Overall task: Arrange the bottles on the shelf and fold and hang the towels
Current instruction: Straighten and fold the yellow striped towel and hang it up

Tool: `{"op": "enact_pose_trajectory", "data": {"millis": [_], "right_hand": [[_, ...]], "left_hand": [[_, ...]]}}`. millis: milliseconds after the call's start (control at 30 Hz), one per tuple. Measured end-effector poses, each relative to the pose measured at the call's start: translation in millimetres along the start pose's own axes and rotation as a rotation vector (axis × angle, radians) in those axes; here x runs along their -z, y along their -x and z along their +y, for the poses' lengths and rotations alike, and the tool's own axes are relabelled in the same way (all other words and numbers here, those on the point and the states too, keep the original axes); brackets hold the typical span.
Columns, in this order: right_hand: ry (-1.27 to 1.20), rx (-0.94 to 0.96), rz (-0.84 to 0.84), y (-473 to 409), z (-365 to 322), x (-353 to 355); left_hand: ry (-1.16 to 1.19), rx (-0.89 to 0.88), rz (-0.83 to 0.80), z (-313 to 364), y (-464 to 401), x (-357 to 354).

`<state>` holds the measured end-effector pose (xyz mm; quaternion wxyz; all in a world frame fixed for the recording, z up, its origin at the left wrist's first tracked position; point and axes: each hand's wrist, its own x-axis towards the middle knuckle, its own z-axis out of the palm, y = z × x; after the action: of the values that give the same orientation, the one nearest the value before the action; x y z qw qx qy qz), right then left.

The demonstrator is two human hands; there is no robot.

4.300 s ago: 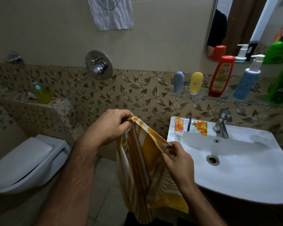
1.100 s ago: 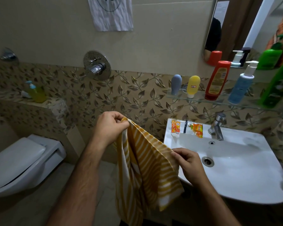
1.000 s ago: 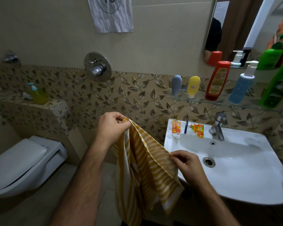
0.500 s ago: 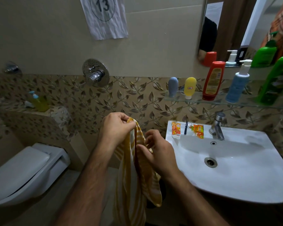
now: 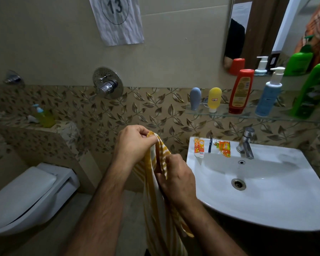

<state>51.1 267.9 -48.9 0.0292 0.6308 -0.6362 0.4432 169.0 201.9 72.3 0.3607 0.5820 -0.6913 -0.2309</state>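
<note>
- Yellow-striped towel [image 5: 156, 209] hangs nearest the camera, long axis vertical, its lower end out of view past the bottom edge.
- Right hand [image 5: 177, 179] sits lower on the towel, grip closed on an edge at mid-height, just below and to the right of the top corner.
- Left hand [image 5: 132, 143] is higher and a bit farther out, grip pinched on the top corner; the towel drops straight down from this pinch.
- Key relation: both grips are close together on the upper part of the cloth, left above right, free length all below them. Judgement: next fold likely needs the right hand to run down or pull sideways along that vertical axis while the left stays as anchor.
- Right hand is the nearer one to the sink [image 5: 262, 209], which lies just right of the towel; toilet [image 5: 31, 193] is off to the left.
- Farther back, on the glass shelf [image 5: 248, 116] above the sink, bottles stand upright in a row: grey [image 5: 195, 98], yellow [image 5: 214, 99], red [image 5: 240, 91], blue pump [image 5: 268, 95], green [image 5: 312, 93].
- Judgement: bottle part looks done, towel fold in progress.
- No rail or hook for hanging visible, so can't tell which way the towel must travel.
</note>
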Motion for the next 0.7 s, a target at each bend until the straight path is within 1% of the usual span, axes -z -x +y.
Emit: {"op": "enact_pose_trajectory", "data": {"millis": [100, 200, 367, 433, 500, 567, 633, 700], "right_hand": [[-0.039, -0.066, 0.015, 5, 1, 0], [-0.123, -0.25, -0.045, 9, 6, 3], [-0.35, -0.459, -0.099, 9, 30, 18], [-0.494, -0.53, -0.184, 4, 38, 31], [-0.672, -0.55, -0.295, -2, 41, 47], [-0.751, -0.538, -0.348, -9, 41, 60], [-0.748, -0.533, -0.323, -18, 38, 64], [-0.684, -0.56, -0.248, -29, 33, 61]], "left_hand": [[-0.002, 0.0, 0.007, 1, -2, 0], [0.004, 0.002, 0.01, -3, -6, 3], [0.016, 0.02, 0.029, -25, -13, 7], [0.018, 0.025, 0.027, -35, -15, 7], [0.018, 0.034, 0.006, -46, -17, 4], [0.036, 0.051, -0.037, -57, -19, -1], [0.072, 0.083, -0.101, -67, -18, -9], [0.124, 0.128, -0.156, -79, -13, -19]]}}
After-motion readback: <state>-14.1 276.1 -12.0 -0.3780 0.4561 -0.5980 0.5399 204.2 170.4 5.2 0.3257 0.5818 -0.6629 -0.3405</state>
